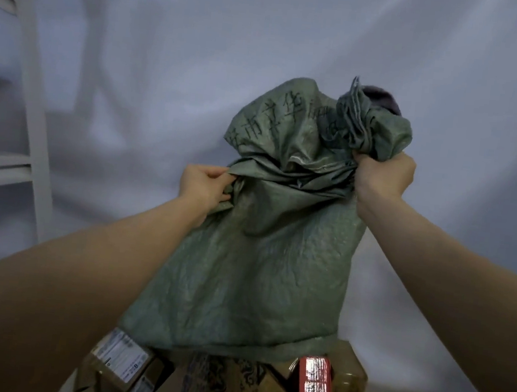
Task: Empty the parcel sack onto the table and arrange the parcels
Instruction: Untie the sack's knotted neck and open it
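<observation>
Green woven sack (253, 259) hanging below both hands' grip, parcels (314, 382) beneath

A single head-worn wide-angle camera looks forward and slightly down, close on the green sack (260, 228) at frame centre, parcels (225, 380) along the bottom edge.

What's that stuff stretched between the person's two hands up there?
In the head view, bunched green sack fabric spans from the left hand, which pinches a fold, to the right hand, which grips the gathered end. Parcels lie beneath.
</observation>
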The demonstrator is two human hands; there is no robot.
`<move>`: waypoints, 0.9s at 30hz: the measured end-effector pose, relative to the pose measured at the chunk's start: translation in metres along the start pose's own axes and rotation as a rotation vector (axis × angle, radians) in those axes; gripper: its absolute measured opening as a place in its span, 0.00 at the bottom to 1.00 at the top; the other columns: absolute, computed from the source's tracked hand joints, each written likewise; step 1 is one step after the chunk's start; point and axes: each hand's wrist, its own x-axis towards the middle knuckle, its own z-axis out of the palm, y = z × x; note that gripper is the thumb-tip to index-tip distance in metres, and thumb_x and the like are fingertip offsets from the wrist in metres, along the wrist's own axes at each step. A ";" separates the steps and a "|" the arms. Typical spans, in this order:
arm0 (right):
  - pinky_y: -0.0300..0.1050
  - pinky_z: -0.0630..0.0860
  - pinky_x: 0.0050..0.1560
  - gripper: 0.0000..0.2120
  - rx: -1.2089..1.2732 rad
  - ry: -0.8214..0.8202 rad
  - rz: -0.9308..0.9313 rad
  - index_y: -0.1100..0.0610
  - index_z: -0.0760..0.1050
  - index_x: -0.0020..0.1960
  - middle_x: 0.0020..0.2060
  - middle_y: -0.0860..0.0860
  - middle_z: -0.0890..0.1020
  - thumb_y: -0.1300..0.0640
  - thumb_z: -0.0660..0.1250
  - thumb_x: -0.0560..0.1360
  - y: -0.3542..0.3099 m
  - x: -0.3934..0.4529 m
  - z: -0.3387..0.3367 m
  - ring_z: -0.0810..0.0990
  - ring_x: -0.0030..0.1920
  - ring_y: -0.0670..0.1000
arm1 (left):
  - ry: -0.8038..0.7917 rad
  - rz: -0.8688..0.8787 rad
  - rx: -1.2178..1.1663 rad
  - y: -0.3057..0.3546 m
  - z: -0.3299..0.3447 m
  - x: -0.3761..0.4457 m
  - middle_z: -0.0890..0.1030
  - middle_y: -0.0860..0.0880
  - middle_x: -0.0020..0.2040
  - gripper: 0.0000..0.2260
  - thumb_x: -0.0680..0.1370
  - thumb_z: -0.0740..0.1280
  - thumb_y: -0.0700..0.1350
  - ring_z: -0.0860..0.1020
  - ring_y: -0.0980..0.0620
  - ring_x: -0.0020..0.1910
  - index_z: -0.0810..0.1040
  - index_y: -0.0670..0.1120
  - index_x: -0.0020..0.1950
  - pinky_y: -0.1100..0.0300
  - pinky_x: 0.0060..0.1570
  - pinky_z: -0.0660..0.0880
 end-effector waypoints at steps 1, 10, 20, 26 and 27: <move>0.39 0.77 0.44 0.04 0.020 0.005 -0.004 0.56 0.78 0.44 0.38 0.45 0.79 0.64 0.70 0.73 -0.002 -0.001 -0.001 0.79 0.44 0.48 | 0.007 0.021 -0.016 0.004 0.000 -0.001 0.82 0.42 0.46 0.10 0.78 0.70 0.40 0.80 0.45 0.45 0.82 0.35 0.56 0.53 0.50 0.80; 0.38 0.78 0.43 0.07 0.222 -0.013 0.020 0.55 0.78 0.45 0.39 0.45 0.81 0.64 0.73 0.72 -0.030 -0.003 -0.015 0.81 0.45 0.49 | 0.050 0.122 -0.067 0.040 -0.003 -0.023 0.83 0.46 0.42 0.02 0.77 0.71 0.42 0.82 0.48 0.41 0.84 0.45 0.46 0.55 0.46 0.82; 0.41 0.80 0.48 0.08 0.343 -0.066 0.085 0.57 0.80 0.48 0.42 0.46 0.83 0.62 0.76 0.71 -0.082 0.007 -0.088 0.83 0.48 0.49 | 0.129 0.263 -0.069 0.105 0.025 -0.095 0.85 0.49 0.43 0.05 0.77 0.72 0.43 0.83 0.52 0.43 0.85 0.43 0.50 0.61 0.45 0.81; 0.51 0.82 0.55 0.13 0.378 -0.082 0.162 0.60 0.82 0.53 0.47 0.50 0.85 0.62 0.77 0.69 -0.108 0.003 -0.164 0.84 0.49 0.51 | 0.204 0.291 -0.079 0.132 0.056 -0.166 0.86 0.46 0.47 0.08 0.76 0.72 0.42 0.84 0.49 0.47 0.85 0.41 0.53 0.57 0.48 0.82; 0.51 0.82 0.55 0.13 0.381 -0.089 0.179 0.60 0.82 0.53 0.47 0.50 0.85 0.62 0.77 0.69 -0.110 0.001 -0.178 0.84 0.49 0.51 | 0.216 0.295 -0.070 0.134 0.060 -0.178 0.86 0.47 0.47 0.08 0.76 0.73 0.42 0.85 0.48 0.47 0.85 0.41 0.53 0.55 0.48 0.82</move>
